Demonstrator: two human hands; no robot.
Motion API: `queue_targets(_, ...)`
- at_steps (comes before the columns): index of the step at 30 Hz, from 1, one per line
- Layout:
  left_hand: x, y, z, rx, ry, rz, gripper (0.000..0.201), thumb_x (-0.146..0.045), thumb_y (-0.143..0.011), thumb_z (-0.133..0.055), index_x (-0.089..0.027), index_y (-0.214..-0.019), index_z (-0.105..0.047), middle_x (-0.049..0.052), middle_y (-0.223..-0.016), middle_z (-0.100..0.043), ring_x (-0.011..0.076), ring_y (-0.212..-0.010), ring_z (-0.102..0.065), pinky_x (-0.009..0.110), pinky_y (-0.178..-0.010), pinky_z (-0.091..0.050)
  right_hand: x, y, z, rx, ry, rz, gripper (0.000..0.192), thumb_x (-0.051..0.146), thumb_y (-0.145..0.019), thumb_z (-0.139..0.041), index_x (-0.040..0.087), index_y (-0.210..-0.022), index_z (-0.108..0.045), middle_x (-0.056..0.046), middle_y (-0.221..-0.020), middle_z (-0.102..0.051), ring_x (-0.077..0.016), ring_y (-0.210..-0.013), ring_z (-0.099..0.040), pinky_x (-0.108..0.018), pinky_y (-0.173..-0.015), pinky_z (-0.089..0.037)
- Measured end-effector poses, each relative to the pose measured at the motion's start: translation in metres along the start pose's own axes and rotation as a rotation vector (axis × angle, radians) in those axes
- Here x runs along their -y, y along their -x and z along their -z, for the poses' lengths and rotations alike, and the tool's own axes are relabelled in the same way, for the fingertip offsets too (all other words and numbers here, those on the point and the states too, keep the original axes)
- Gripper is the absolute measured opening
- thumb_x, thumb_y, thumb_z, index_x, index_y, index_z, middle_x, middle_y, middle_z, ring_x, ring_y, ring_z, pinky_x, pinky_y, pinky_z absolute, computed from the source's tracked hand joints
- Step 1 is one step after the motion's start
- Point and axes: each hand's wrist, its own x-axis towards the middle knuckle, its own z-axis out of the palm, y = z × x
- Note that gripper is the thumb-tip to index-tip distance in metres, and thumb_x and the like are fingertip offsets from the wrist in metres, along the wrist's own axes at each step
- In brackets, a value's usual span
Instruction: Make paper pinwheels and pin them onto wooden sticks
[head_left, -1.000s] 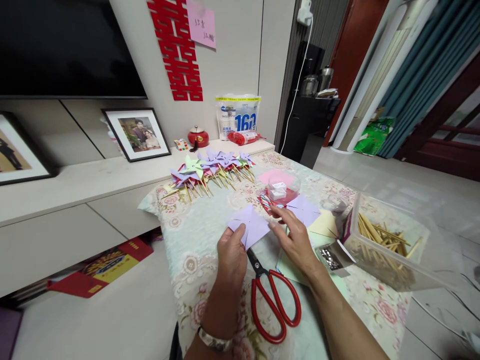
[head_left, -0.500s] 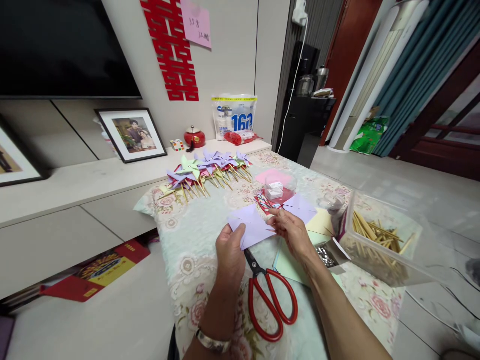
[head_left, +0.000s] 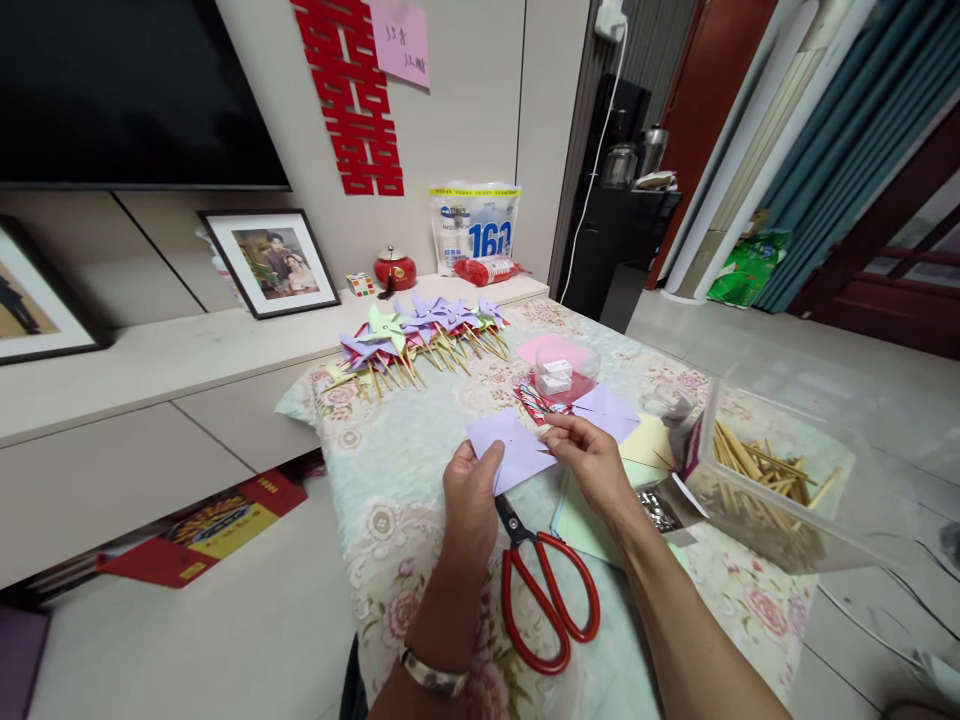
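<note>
Clamping purple sheet (head_left: 517,458) in left hand (head_left: 470,492); right hand (head_left: 592,466) at edge, grip unclear; scissors (head_left: 516,529) below, pinwheels (head_left: 429,320) beyond.

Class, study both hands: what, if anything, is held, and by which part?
A flat lilac square of paper: the left grip pinches its left edge. The right grip is at its right edge; whether it pinches there cannot be told.

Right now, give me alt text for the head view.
A person's left hand holds a purple paper square, the right hand at its edge, over a floral tablecloth. Red-handled scissors lie nearer the viewer; paper pinwheels lie beyond, with a clear bin of sticks rightward.
</note>
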Motion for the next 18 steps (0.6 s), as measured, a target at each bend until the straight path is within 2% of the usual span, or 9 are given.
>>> queue_targets(6,0.0027,-0.0001,-0.0002,-0.026,-0.039,-0.012,0.05,-0.029,-0.062,-0.086,-0.01,-0.106,-0.069,0.01,-0.088,-0.079,0.0269,-0.085,-0.074,0.04,-0.085,-0.055,0.0032,0.0024,0.0006,0.039,0.048,0.045,0.036,0.033,-0.067,-0.08,0.019,-0.099,-0.074,-0.001,-0.077,-0.069,-0.0176,-0.072,-0.064,-0.035,-0.076,-0.054)
queue_targets(12,0.0058,-0.002,0.003,-0.054,-0.066,-0.018,0.047,-0.023,-0.06,-0.086,-0.011,-0.103,-0.071,0.009,-0.09,-0.079,0.0242,-0.08,-0.074,0.038,-0.084,-0.055,0.0038,0.0036,0.0017,0.069,0.134,0.105,0.033,0.034,-0.073,-0.077,0.019,-0.103,-0.074,-0.001,-0.079,-0.069,-0.0161,-0.072,-0.062,-0.031,-0.071,-0.049)
queue_targets(18,0.0057,-0.0019,0.0034,-0.048,-0.105,0.007,0.048,-0.021,-0.059,-0.085,-0.011,-0.104,-0.07,0.01,-0.09,-0.079,0.0266,-0.082,-0.074,0.042,-0.084,-0.055,-0.0037,0.0014,0.0041,0.045,0.158,0.155,0.031,0.031,-0.077,-0.075,0.02,-0.106,-0.073,-0.002,-0.084,-0.072,-0.0177,-0.079,-0.064,-0.032,-0.077,-0.048)
